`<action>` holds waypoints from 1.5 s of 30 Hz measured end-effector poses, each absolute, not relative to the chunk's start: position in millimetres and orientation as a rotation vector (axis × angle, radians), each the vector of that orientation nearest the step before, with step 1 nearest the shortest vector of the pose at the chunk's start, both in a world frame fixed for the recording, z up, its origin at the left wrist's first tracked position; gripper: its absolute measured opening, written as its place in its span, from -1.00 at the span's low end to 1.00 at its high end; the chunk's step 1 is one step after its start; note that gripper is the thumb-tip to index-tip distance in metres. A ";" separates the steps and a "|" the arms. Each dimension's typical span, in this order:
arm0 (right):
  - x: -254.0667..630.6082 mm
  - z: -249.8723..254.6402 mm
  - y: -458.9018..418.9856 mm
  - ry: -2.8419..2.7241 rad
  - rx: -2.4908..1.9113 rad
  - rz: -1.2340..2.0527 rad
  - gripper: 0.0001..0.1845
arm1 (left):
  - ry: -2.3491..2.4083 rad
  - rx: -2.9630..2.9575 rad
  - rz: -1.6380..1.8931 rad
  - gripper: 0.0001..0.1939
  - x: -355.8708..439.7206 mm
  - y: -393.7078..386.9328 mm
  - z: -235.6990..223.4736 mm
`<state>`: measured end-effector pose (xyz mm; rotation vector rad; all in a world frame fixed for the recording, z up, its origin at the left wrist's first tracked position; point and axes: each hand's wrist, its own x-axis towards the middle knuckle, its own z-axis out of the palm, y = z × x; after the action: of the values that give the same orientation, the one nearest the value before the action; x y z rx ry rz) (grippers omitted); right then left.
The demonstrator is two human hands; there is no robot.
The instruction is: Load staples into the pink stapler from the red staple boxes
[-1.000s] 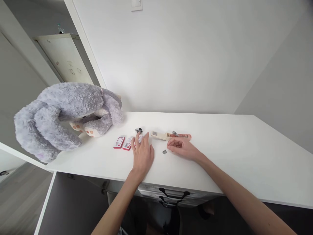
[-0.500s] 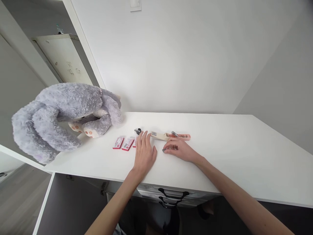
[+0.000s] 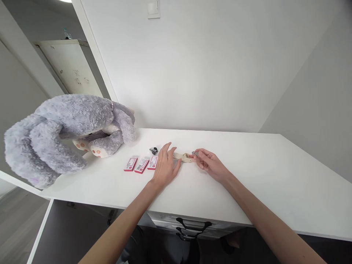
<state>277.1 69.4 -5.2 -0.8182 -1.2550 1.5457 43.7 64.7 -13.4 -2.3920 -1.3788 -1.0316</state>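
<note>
My left hand (image 3: 165, 167) rests with its fingers spread over the left end of a small hinged box, holding nothing that I can see. The cream half (image 3: 187, 157) of that box, with little compartments, shows between my hands. My right hand (image 3: 210, 164) pinches a small grey metal piece (image 3: 195, 153) over the box's right part; the pink half is mostly hidden behind the fingers. Left of my left hand lie a small red-and-white box (image 3: 152, 162), a second red-and-white box (image 3: 141, 165) and a third one (image 3: 130, 164). Behind them sits a small black object (image 3: 153, 150).
A large grey plush toy (image 3: 79, 113) slumps over the left end of the white countertop (image 3: 247, 183). A white wall (image 3: 209, 66) rises behind. Below the front edge are drawers with black handles (image 3: 194, 224) and an open cabinet space at left.
My right hand has moved up and right, carrying the grey piece from the countertop to the box. My left hand stays nearly in place, its fingers a little more raised. The view has shifted slightly.
</note>
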 end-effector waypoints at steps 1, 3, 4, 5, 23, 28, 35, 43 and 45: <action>278.1 -4.9 69.9 -1.225 -0.811 1.547 -0.59 | -1.389 -2.390 -1.040 -0.55 44.4 68.3 -13.4; 279.2 -4.5 71.0 -1.175 -0.792 1.549 -0.60 | -1.413 -2.405 -1.060 -0.59 45.1 72.7 -13.7; 279.5 -4.5 71.7 -1.156 -0.783 1.550 -0.60 | -1.424 -2.418 -1.066 -0.59 45.1 73.6 -14.1; 279.6 -4.5 72.3 -1.140 -0.779 1.551 -0.60 | -1.436 -2.433 -1.067 -0.60 44.9 73.9 -14.6; 285.5 -11.6 83.7 -1.016 -0.861 1.245 -0.54 | -1.469 -2.551 -0.896 -0.67 41.6 74.1 -19.2; 280.8 -14.8 80.2 -1.207 -1.069 1.015 -0.48 | -1.505 -2.564 -0.875 -0.66 40.0 75.5 -21.7; 278.3 -21.6 76.8 -1.543 -1.213 0.531 -0.59 | -1.576 -2.616 -0.932 -0.66 37.1 80.4 -27.1; 280.7 -27.0 79.9 -1.733 -1.228 0.376 -0.64 | -1.667 -2.688 -0.952 -0.67 35.1 84.3 -31.5; 280.4 -27.7 80.0 -1.747 -1.224 0.364 -0.66 | -1.658 -2.696 -0.965 -0.67 34.7 84.1 -32.1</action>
<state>280.4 80.0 -27.7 -1.2241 -1.7468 0.3643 34.7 84.1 -32.1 -2.6964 -1.6577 -0.9647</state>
